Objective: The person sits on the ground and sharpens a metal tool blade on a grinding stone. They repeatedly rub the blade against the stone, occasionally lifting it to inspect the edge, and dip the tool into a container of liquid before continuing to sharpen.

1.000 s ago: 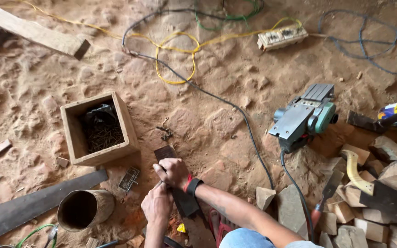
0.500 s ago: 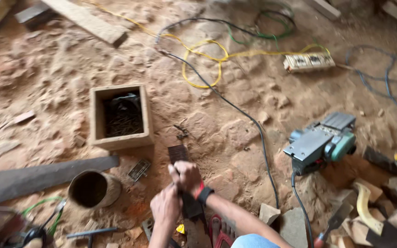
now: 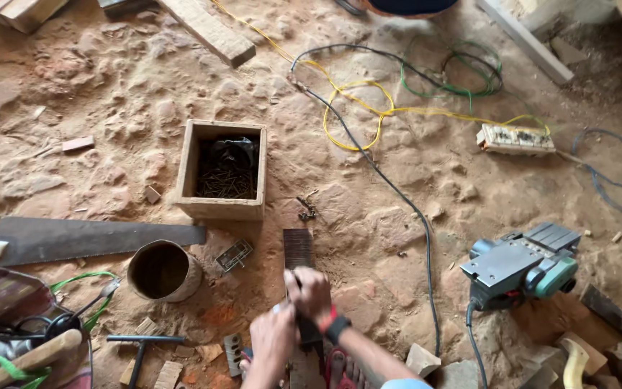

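One head-worn view looks steeply down from standing height onto the dirt floor (image 3: 412, 238), facing forward; the hands (image 3: 293, 317) sit near the bottom edge, the box (image 3: 222, 173) mid-frame.

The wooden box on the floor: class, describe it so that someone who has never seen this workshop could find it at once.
Start at the dusty reddish dirt floor and find the long dark flat plank at the left. Just above its right end sits the square open-topped wooden box, holding a dark heap of nails. Unlike the round container below it, it is straight-sided and pale.

Dark flat strip (image 3: 298, 248) on dirt
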